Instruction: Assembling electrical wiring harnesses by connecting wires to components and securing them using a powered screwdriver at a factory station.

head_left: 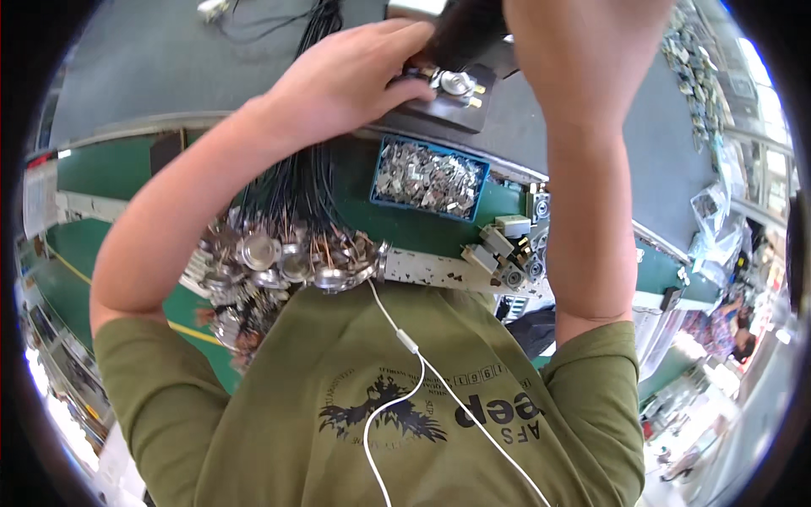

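Note:
My left hand reaches over the bench from the left. Its thumb and bent forefinger close on the near left side of a small part with a round silver disc and brass tabs; the fingertips are partly hidden. That part sits on a dark block-shaped fixture. A thick black cylindrical tool stands over the part, its upper end cut off by the frame. My right hand is raised beside the tool at the top edge; its fingers are out of sight, so its grip cannot be told.
A blue tray of small metal pieces lies just nearer than the fixture. Round metal parts with black wires are heaped at the near left. Several pale blocky parts lie right of the tray. Another person is at far right.

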`<action>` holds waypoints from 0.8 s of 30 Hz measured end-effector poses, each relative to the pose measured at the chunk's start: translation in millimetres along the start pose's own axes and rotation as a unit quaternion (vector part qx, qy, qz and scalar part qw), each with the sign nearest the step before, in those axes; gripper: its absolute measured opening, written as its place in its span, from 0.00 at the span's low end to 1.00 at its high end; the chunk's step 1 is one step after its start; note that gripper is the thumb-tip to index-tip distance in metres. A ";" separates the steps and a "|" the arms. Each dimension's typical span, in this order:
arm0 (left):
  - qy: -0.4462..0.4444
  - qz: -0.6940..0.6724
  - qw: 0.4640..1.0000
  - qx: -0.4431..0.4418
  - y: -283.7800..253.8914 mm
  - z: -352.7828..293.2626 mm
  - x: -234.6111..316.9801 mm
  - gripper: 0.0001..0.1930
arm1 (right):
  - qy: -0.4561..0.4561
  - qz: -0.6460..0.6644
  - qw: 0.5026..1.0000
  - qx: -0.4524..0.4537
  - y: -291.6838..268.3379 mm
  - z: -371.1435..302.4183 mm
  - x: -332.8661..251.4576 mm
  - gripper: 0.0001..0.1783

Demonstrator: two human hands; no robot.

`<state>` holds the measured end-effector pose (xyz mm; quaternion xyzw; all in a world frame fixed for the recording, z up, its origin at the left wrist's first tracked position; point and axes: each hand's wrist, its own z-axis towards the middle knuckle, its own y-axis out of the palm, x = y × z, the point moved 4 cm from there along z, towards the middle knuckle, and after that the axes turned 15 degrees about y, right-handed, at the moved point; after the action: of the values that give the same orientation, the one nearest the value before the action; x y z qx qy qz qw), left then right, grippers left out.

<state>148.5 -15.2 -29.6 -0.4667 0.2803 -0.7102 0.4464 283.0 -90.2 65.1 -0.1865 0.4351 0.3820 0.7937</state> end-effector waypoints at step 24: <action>0.125 0.082 0.985 -0.083 -10.8 16.1 23.0 0.13 | -0.035 -0.222 0.974 0.030 -107.7 -9.4 -22.8 0.18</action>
<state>155.4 -30.7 -4.7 -0.3852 0.4293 -0.6983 0.4239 353.1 -175.0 75.0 -0.2415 0.3658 0.1894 0.8786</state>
